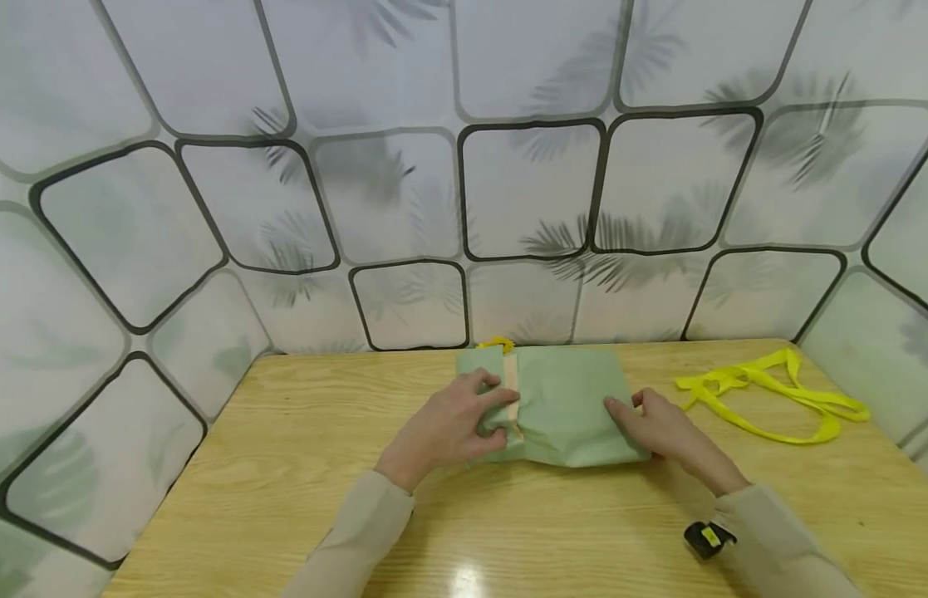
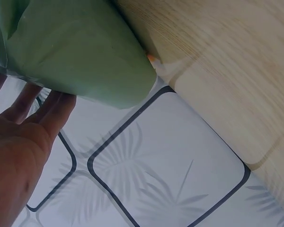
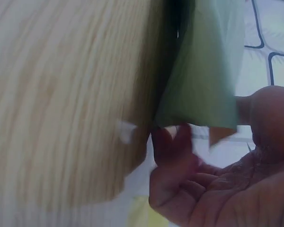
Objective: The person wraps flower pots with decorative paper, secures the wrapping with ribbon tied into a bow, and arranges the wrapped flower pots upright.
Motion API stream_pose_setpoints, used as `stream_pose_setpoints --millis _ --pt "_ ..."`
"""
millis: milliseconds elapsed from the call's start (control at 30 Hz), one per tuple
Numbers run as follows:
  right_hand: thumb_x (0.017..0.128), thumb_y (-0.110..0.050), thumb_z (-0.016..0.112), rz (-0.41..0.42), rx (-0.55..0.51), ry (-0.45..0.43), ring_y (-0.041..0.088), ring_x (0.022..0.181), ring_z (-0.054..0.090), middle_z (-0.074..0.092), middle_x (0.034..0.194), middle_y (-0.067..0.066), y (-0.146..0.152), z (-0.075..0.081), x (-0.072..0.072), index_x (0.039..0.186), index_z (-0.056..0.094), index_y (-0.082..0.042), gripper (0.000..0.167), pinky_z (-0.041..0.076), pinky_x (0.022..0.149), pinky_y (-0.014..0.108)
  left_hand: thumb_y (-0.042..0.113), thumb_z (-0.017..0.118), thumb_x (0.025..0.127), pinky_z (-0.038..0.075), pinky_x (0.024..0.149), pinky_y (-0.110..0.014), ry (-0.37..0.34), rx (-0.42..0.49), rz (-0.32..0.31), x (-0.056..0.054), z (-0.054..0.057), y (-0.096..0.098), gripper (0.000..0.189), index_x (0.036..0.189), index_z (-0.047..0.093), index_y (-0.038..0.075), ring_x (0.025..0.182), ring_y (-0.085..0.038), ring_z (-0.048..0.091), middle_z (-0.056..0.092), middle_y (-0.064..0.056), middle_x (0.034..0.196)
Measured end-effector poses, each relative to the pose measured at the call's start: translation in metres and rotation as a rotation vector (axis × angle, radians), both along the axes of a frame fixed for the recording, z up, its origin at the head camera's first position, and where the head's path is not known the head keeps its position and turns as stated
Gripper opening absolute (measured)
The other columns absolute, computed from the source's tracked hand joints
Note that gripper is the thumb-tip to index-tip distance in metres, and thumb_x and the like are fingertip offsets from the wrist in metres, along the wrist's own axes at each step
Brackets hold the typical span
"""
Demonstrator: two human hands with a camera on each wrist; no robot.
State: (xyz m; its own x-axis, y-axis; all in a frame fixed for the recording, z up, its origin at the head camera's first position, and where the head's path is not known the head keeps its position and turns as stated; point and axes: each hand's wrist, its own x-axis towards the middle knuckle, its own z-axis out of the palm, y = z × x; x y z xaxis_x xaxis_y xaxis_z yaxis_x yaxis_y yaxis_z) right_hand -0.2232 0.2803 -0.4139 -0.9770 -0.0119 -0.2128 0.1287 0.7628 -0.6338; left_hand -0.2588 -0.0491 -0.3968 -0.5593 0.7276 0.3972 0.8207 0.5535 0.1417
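Right hand: grip pinches green package at right end. Left hand: grip loose, fingers spread on it.

I can't identify the yellow object beyond the fingers of the left hand; in wrist view, the right fingertips blur.

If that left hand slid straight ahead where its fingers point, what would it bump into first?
Probably more of the rectangular, pale green paper package, which the left hand already touches. Whether it would skim over or catch is hard to tell.
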Motion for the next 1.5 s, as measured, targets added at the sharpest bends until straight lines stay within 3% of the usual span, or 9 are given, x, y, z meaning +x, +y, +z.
stream_pose_setpoints --millis 100,167,300,500,700,900,1067,1300,1500 --pt "0.106 -0.06 0.037 0.002 -0.027 -0.039 0.034 0.092 0.063 0.06 0.115 0.032 0.0 0.001 -0.004 0.137 0.04 0.017 0.084 0.055 0.075 0.041 0.039 0.065 0.092 0.059 0.086 -0.04 -0.019 -0.014 0.032 0.001 0.0 0.003 0.038 0.128 0.069 0.025 0.108 -0.027 0.064 0.062 -0.009 0.129" --pt "0.108 -0.058 0.036 0.0 -0.054 -0.051 0.033 0.097 0.059 0.06 0.112 0.03 -0.001 0.0 -0.005 0.127 0.049 0.016 0.078 0.051 0.077 0.039 0.047 0.063 0.096 0.059 0.084 -0.04 -0.029 -0.018 0.048 0.0 -0.001 0.004 0.037 0.126 0.069 0.027 0.11 -0.027 0.063 0.062 -0.008 0.13" --pt "0.109 -0.046 0.043 -0.012 -0.121 -0.045 0.02 0.075 0.049 0.049 0.079 0.008 -0.004 -0.003 -0.007 0.091 0.056 0.002 0.053 0.041 0.065 0.031 0.056 0.062 0.097 0.058 0.083 -0.04 0.011 -0.017 0.052 -0.001 -0.005 0.008 0.039 0.122 0.068 0.027 0.108 -0.027 0.061 0.061 -0.006 0.125" --pt "0.111 -0.039 0.042 -0.04 -0.148 0.023 0.022 0.083 0.05 0.053 0.088 0.011 -0.01 -0.008 -0.01 0.108 0.056 0.007 0.048 0.041 0.068 0.032 0.06 0.061 0.096 0.054 0.082 -0.039 0.15 -0.05 0.081 -0.002 -0.012 0.012 0.047 0.129 0.061 0.027 0.101 -0.026 0.059 0.059 -0.006 0.119" --pt "0.111 -0.044 0.037 -0.075 -0.103 0.067 0.02 0.07 0.047 0.044 0.074 0.004 -0.014 -0.013 -0.014 0.089 0.052 -0.002 0.049 0.04 0.062 0.032 0.062 0.056 0.098 0.055 0.086 -0.041 0.215 -0.085 0.104 -0.001 -0.016 0.014 0.056 0.141 0.06 0.027 0.104 -0.025 0.058 0.059 -0.006 0.12" --pt "0.112 -0.042 0.035 -0.068 -0.064 0.093 0.023 0.075 0.051 0.052 0.082 0.011 -0.017 -0.011 -0.015 0.101 0.055 0.004 0.051 0.043 0.065 0.034 0.056 0.056 0.1 0.049 0.106 -0.047 0.167 -0.065 0.088 0.0 -0.02 0.017 0.051 0.136 0.063 0.02 0.131 -0.029 0.054 0.056 -0.008 0.14" --pt "0.112 -0.043 0.034 -0.033 -0.025 0.09 0.032 0.093 0.059 0.061 0.111 0.031 -0.019 -0.008 -0.015 0.126 0.052 0.016 0.064 0.05 0.076 0.042 0.053 0.053 0.103 0.039 0.119 -0.051 0.085 -0.089 0.068 0.001 -0.019 0.018 0.053 0.142 0.058 0.016 0.149 -0.029 0.043 0.046 -0.007 0.16" --pt "0.112 -0.034 0.026 -0.036 -0.046 0.095 0.019 0.062 0.039 0.04 0.071 0.006 -0.02 -0.008 -0.018 0.08 0.043 -0.006 0.046 0.038 0.059 0.033 0.049 0.05 0.106 0.04 0.117 -0.053 0.062 -0.085 0.037 0.0 -0.018 0.018 0.048 0.148 0.055 0.026 0.147 -0.033 0.044 0.05 -0.006 0.157" --pt "0.111 -0.027 0.035 -0.04 -0.002 0.1 0.018 0.06 0.039 0.038 0.068 0.004 -0.018 -0.006 -0.019 0.078 0.043 -0.007 0.04 0.037 0.057 0.032 0.05 0.049 0.106 0.042 0.116 -0.051 0.067 -0.099 0.036 -0.001 -0.016 0.018 0.047 0.145 0.058 0.026 0.147 -0.033 0.045 0.05 -0.003 0.157"
